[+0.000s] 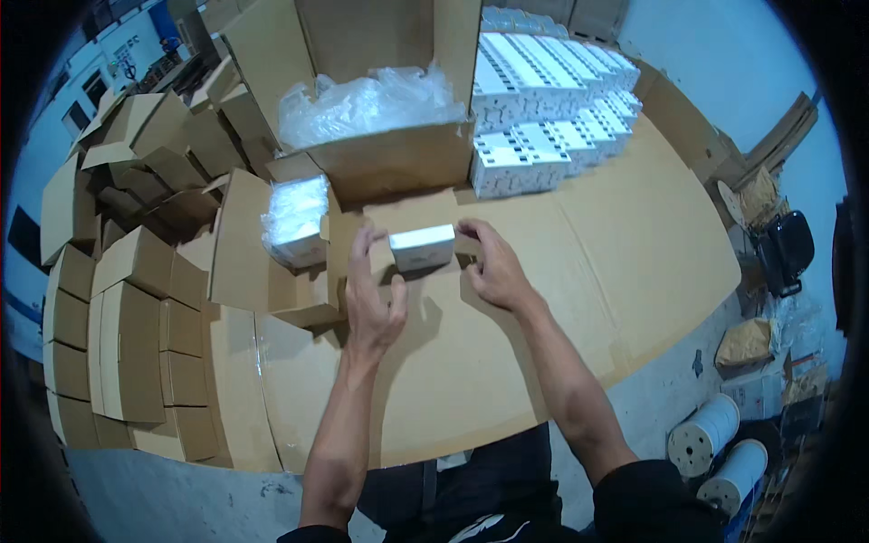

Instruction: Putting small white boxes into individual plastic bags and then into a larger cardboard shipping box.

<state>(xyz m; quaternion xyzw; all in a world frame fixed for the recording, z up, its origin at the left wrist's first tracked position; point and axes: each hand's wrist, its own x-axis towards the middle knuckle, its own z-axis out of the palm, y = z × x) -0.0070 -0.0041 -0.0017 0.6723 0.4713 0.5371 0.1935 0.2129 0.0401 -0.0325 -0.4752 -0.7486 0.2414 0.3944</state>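
A small white box (423, 250) stands upright on the cardboard-covered table in front of me, between my two hands. My left hand (371, 303) is just left of it, fingers stretched forward and thumb apart, holding nothing. On the box's right side is my right hand (496, 270), its fingers bent and spread from the thumb, with a small gap to the box. To the left of my left hand sits an open brown carton (249, 244), holding white boxes in clear plastic wrap (299, 222).
A large open carton with clear plastic bags (371, 107) stands at the back. Stacked white boxes (525, 154) are right of it. Many brown cartons (136, 344) crowd the left. Cable spools (704, 434) lie on the floor at right, below a black chair (786, 249).
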